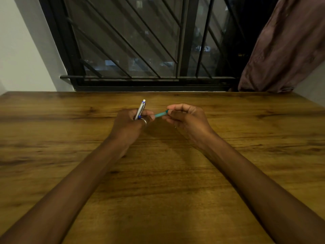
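Note:
My left hand (131, 121) grips a silver pen barrel (140, 110) with a blue band and white tip, which points up and away above the wooden table (158, 173). A small metal ring-like part (143, 121) shows at the base of that hand's fingers. My right hand (186, 117) pinches one end of a short teal piece (161, 114). Its other end reaches my left hand's fingertips. Both hands hover close together over the far middle of the table.
A barred black window (131, 50) stands right behind the table's far edge. A brownish curtain (284, 50) hangs at the back right. White wall (21, 50) fills the left.

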